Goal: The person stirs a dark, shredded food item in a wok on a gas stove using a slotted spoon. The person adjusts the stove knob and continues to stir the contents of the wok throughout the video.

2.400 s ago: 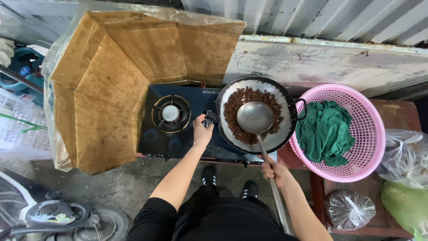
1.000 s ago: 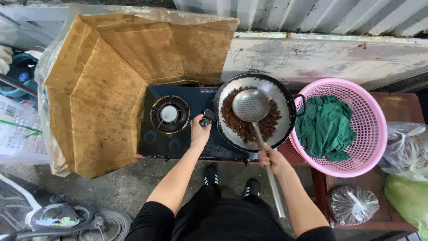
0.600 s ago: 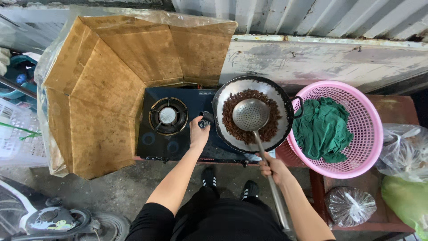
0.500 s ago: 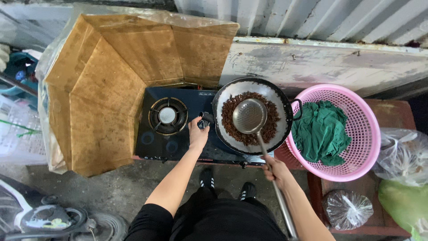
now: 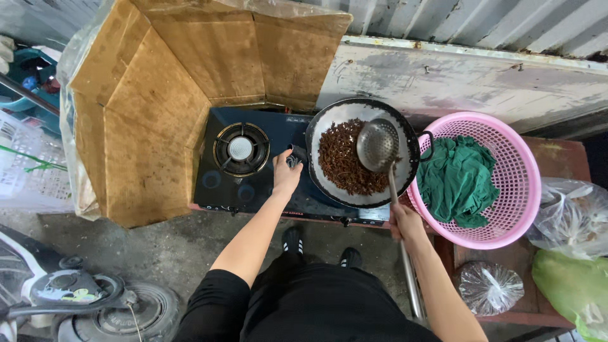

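Observation:
A black wok (image 5: 329,120) with a pale inside sits on the right burner of a dark two-burner gas stove (image 5: 215,183). Brown roasted bits (image 5: 342,161) cover its bottom. My left hand (image 5: 286,175) grips the wok's left handle. My right hand (image 5: 405,223) holds the long metal handle of a perforated skimmer ladle (image 5: 378,145), whose round bowl rests at the wok's right side, beside the brown bits.
A stained cardboard windshield (image 5: 158,95) wraps the stove's left and back. A pink plastic basket (image 5: 519,164) with a green cloth (image 5: 457,178) stands right of the wok. Plastic bags (image 5: 494,288) lie on a red bench at right. A scooter's front (image 5: 69,297) is at bottom left.
The skimmer's bowl moved from the middle of the brown bits to the wok's right side, and my right hand shifted right. My left hand kept its hold on the wok handle.

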